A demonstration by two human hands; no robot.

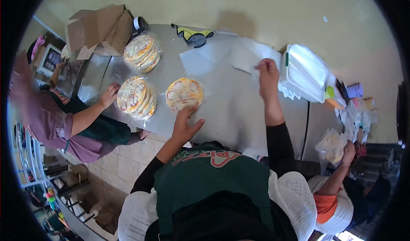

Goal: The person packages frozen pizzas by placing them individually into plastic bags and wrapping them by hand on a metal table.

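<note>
A pizza (184, 95) in clear plastic wrap lies flat on the metal table before me. My left hand (186, 124) rests its fingers on the near edge of that pizza, thumb spread out to the side. Farther right, my right hand (269, 75) is raised over the table with its fingers pinched together. A thin pale sheet (255, 75) shows at those fingertips, partly hidden by the hand. More thin whitish sheets (200, 61) lie flat toward the wall.
Two stacks of wrapped pizzas, a nearer stack (136, 98) and a farther stack (142, 53), stand left. A co-worker's hand (110, 95) touches the nearer one. A cardboard box (100, 29) sits behind. Rightward are a white bin (303, 72) and another person holding a bagged pizza (332, 147).
</note>
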